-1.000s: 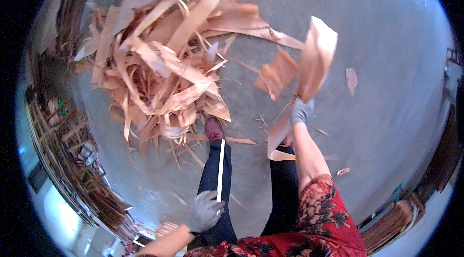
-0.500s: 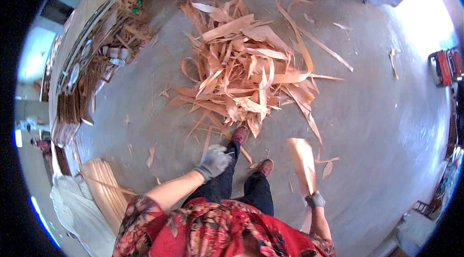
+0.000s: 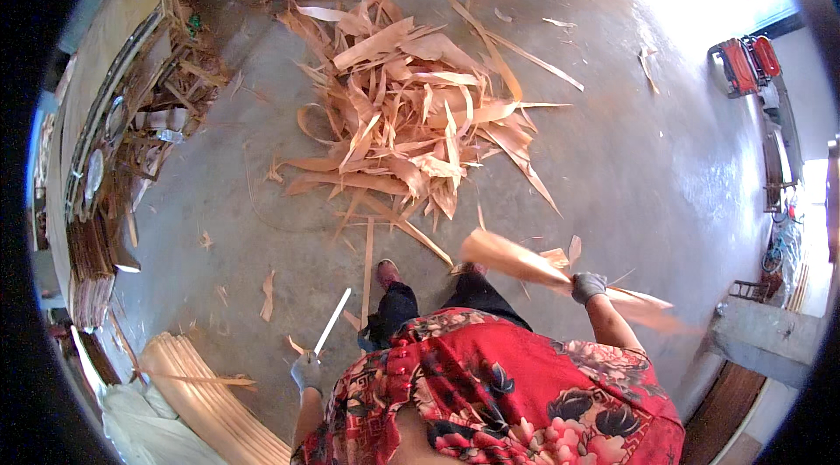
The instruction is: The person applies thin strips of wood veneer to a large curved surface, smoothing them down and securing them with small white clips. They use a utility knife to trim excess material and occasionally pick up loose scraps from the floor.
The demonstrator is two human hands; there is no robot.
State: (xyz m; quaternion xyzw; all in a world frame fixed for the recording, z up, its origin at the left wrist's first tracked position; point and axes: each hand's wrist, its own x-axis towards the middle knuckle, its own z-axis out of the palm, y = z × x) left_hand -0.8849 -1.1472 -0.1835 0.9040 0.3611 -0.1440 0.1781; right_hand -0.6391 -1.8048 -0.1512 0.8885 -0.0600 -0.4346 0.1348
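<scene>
My right hand (image 3: 589, 287), in a grey glove, grips a bundle of tan wood veneer (image 3: 516, 259) about its middle. One end points left; the other, blurred by motion, sticks out to the right. Low on the left, my left hand (image 3: 306, 370), also gloved, is closed around the lower end of a narrow, straight white strip (image 3: 333, 321), blade-like in shape. A small orange-tan sliver (image 3: 296, 345) shows beside those fingers. In front of my feet lies a large loose heap of torn veneer strips (image 3: 402, 115).
Pale stacked veneer sheets (image 3: 197, 391) lie at lower left beside white cloth (image 3: 144, 430). Piled boards (image 3: 109, 124) line the left side. A red machine (image 3: 744, 65) stands far right, a concrete block (image 3: 761, 334) near right. Scraps (image 3: 267, 294) dot the floor.
My body has turned right, shifting the scene left. My left hand has dropped lower left, and its strip now shows clearly. The veneer in my right hand has swung from upright to nearly level.
</scene>
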